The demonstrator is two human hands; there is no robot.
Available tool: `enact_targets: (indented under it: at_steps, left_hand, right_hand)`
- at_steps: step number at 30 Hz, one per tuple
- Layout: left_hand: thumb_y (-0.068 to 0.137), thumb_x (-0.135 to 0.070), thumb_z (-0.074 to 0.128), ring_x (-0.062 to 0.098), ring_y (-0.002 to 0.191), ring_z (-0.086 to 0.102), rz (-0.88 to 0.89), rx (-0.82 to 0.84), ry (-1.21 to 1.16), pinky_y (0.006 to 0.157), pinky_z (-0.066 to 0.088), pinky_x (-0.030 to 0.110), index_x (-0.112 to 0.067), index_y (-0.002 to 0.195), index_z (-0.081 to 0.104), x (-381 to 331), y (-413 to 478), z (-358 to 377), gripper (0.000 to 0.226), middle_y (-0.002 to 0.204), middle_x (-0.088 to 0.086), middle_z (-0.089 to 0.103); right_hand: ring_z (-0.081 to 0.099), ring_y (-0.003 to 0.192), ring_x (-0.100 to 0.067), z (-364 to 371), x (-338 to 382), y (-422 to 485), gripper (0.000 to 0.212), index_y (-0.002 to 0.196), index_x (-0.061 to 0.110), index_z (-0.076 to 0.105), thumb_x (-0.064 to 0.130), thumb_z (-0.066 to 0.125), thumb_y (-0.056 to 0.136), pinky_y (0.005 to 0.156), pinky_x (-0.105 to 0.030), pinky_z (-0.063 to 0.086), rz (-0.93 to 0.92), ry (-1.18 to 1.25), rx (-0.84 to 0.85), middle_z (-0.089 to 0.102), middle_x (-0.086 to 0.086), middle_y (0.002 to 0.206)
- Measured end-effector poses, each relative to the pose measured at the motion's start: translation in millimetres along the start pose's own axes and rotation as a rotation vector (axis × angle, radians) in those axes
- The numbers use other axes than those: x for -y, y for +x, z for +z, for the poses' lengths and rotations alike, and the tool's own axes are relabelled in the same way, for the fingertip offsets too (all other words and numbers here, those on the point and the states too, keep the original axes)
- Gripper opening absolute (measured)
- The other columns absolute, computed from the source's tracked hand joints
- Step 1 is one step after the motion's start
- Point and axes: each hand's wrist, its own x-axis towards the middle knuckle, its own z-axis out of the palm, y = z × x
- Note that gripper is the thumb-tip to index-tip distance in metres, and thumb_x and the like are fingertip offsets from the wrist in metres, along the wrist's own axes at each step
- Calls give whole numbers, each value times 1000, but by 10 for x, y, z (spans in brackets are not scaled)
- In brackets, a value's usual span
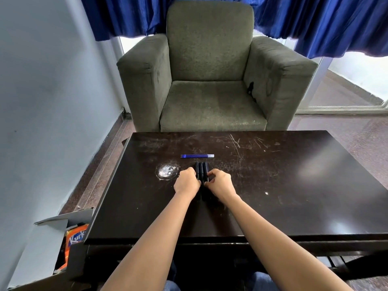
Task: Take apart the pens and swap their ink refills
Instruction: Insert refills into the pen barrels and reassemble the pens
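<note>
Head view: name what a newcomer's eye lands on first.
The left hand and right hand hold a row of black pens mid-table. Just beyond them lie blue refills on the dark, scratched table. A big grey-green armchair fills the background under blue curtains.

Your left hand (186,183) and right hand (220,183) clasp the row of black pens (202,170) from either side, fingers curled against it. Just beyond your grip, untouched, lie the blue refills (197,156).
</note>
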Motion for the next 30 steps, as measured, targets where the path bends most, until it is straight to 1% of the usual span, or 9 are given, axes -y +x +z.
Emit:
enact_targets:
  at_steps: [3, 6, 9, 11, 15, 21, 24, 27, 30]
  left_hand:
    - [87, -23, 63, 31, 106, 61, -12, -12, -16, 84, 52, 39, -15, 115, 57, 3, 2, -17, 30, 118, 9, 61]
    - [88, -23, 63, 30, 103, 62, -27, -28, -39, 84, 53, 40, -13, 115, 56, 9, 11, -43, 29, 116, 9, 61]
    - [90, -22, 61, 28, 102, 62, -42, -43, -68, 82, 53, 39, -11, 117, 55, 20, 35, -63, 30, 116, 9, 60]
    - [90, -21, 61, 29, 101, 63, -52, -53, -92, 82, 53, 40, -11, 118, 54, 24, 60, -70, 31, 116, 9, 61]
    - [90, -20, 60, 28, 99, 65, -65, -67, -134, 81, 53, 39, -11, 119, 54, 23, 96, -72, 31, 114, 10, 63]
    - [90, -20, 59, 29, 100, 64, -84, -84, -146, 78, 51, 38, -11, 118, 54, 23, 121, -58, 29, 115, 10, 61]
    - [91, -20, 58, 30, 100, 64, -84, -86, -137, 77, 51, 38, -11, 117, 53, 31, 127, -56, 28, 115, 10, 61]
    - [91, -19, 57, 30, 104, 63, -76, -87, -126, 79, 50, 38, -10, 119, 53, 33, 129, -59, 29, 118, 11, 60]
    - [91, -19, 57, 31, 105, 62, -66, -88, -126, 79, 50, 39, -10, 119, 53, 21, 126, -65, 29, 119, 11, 59]
  right_hand:
    - [60, 80, -14, -32, -14, 1, 32, 116, 12, 61, 18, 67, 85, 72, -23, 47, -5, 14, -30, 66, -9, 100]
    - [61, 79, -15, -116, -29, 24, 27, 114, 12, 63, 17, 63, 87, 72, -25, 49, 0, 42, -108, 65, -3, 89]
    - [65, 90, -23, -220, -16, 129, 24, 110, 13, 66, 12, 60, 87, 83, -34, 54, -45, -18, -198, 68, -8, 101]
    - [65, 93, -26, -288, 39, 244, 23, 108, 14, 68, 8, 56, 88, 83, -38, 55, -93, -69, -219, 67, -11, 106]
    - [66, 96, -29, -363, 237, 519, 28, 113, 13, 68, 4, 54, 90, 83, -38, 55, -189, -203, -160, 68, -12, 110]
    - [62, 107, -29, -236, 453, 847, 31, 121, 17, 64, 10, 57, 91, 89, -38, 53, -263, -387, 7, 64, -9, 121]
    - [60, 112, -30, -182, 506, 945, 35, 124, 17, 63, 10, 58, 90, 91, -39, 51, -273, -431, 67, 61, -10, 125]
    - [60, 110, -33, -164, 520, 988, 34, 122, 17, 64, 8, 57, 89, 89, -39, 51, -281, -489, 100, 60, -12, 123]
    - [62, 104, -34, -159, 475, 978, 33, 117, 15, 67, 4, 54, 89, 83, -37, 52, -281, -526, 87, 62, -14, 119]
